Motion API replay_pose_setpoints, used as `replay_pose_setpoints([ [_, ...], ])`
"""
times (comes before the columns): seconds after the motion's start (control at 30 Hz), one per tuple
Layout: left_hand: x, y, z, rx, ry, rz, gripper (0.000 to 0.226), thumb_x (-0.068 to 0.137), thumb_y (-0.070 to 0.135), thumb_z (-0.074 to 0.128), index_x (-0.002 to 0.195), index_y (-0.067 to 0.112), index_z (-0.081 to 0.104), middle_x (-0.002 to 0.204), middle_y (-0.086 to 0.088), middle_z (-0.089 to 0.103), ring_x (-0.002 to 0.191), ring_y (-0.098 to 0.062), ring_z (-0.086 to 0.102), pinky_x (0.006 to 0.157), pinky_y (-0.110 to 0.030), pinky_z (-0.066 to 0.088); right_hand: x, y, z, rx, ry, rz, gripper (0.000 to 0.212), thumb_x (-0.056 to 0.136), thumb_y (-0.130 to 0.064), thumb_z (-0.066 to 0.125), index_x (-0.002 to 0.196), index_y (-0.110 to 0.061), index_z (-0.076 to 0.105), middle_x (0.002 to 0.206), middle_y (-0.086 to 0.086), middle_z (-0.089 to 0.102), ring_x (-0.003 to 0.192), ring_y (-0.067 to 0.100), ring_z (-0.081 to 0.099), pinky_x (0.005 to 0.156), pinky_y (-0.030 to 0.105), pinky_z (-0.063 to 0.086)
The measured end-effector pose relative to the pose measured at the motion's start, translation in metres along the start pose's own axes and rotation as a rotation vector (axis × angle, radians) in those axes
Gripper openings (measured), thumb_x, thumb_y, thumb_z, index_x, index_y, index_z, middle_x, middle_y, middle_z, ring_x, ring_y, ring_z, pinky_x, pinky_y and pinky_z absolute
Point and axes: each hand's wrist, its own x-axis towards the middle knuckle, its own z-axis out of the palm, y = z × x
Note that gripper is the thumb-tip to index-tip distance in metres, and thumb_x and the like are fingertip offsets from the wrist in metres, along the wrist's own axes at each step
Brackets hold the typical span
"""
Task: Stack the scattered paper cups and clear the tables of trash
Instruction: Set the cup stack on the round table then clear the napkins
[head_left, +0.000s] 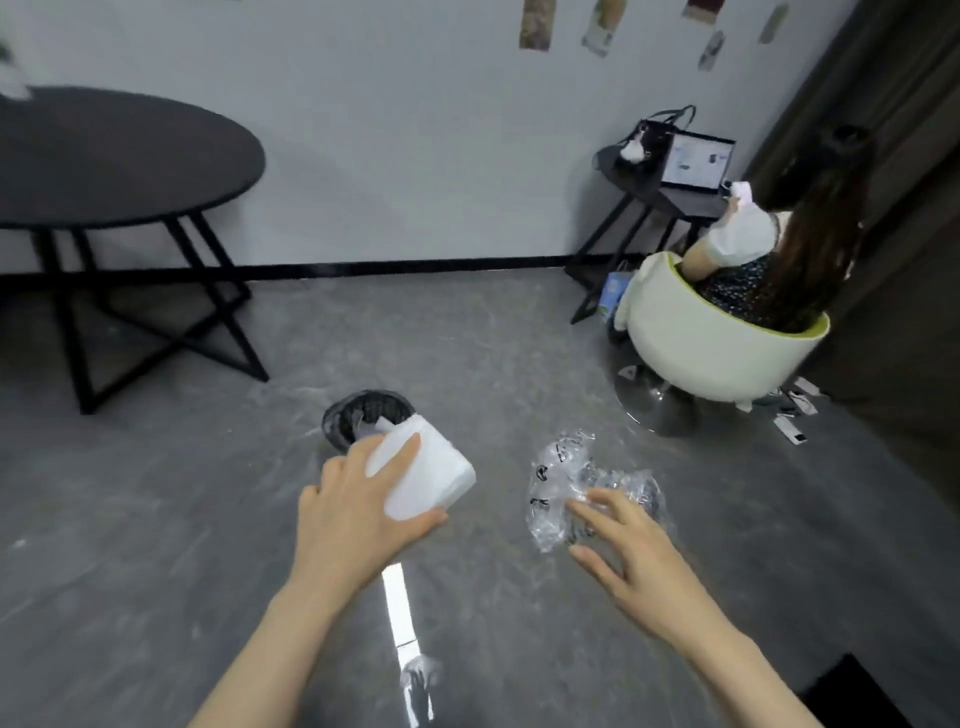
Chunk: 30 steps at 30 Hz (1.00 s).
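A: What sits farthest left?
B: A round dark table (104, 156) on crossed black legs, against the pale wall.

A: And the left hand (358, 514)?
B: It holds a stack of white paper cups (423, 470) over the grey floor. Thumb under the near end, fingers curled over the side. The stack lies tilted, its long axis running from near right up to far left, with its far end toward the black mesh bin (363, 415) just beyond it.

A: The right hand (631, 553)?
B: Fingers spread and lightly bent, fingertips touching crumpled clear plastic wrap (566, 488). Whether it actually grips the wrap, I cannot tell.

A: Farther right?
B: A person sits in a white tub chair (711, 343), back to us, at a small dark table (639, 182) carrying an open laptop (698, 161) and a dark bag (660, 130).
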Motion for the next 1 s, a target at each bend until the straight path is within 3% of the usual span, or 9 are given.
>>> replay_pose_setpoints([
  [0.33,0.047,-0.119,-0.036,0.026,0.092,-0.293,0.084,0.070,0.080,0.049,0.144,0.051,0.022,0.149,0.015,0.022,0.126,-0.021,0.031,0.097,-0.040,0.035,0.135,-0.062,0.038,-0.030,-0.155,-0.216,0.048,0.095,-0.043,0.049,0.141,-0.030,0.042,0.142,-0.012,0.032,0.132,0.004,0.031,0.112,0.024,0.027],
  [0.53,0.117,-0.184,-0.048,0.007,0.035,-0.317,0.083,0.069,0.082,0.046,0.143,0.053,0.022,0.149,0.017,0.020,0.127,-0.019,0.030,0.097,-0.039,0.033,0.222,-0.099,0.070,-0.029,-0.223,-0.175,0.055,0.095,-0.045,0.048,0.146,-0.030,0.034,0.146,-0.012,0.028,0.136,0.003,0.026,0.113,0.024,0.024],
  [0.7,0.193,-0.217,-0.044,0.073,-0.009,-0.230,0.084,0.069,0.082,0.046,0.144,0.051,0.023,0.150,0.015,0.022,0.126,-0.020,0.032,0.095,-0.039,0.035,0.286,-0.116,0.100,-0.012,-0.246,-0.107,0.059,0.095,-0.048,0.046,0.148,-0.034,0.027,0.150,-0.012,0.021,0.139,0.004,0.019,0.114,0.025,0.021],
  [1.0,0.340,-0.241,0.012,0.148,-0.017,-0.317,0.085,0.071,0.078,0.052,0.145,0.046,0.025,0.149,0.010,0.026,0.121,-0.024,0.039,0.088,-0.038,0.037,0.423,-0.084,0.161,-0.031,-0.397,-0.083,0.068,0.095,-0.045,0.048,0.152,-0.032,0.013,0.157,-0.012,0.007,0.145,0.010,0.007,0.119,0.031,0.015],
])
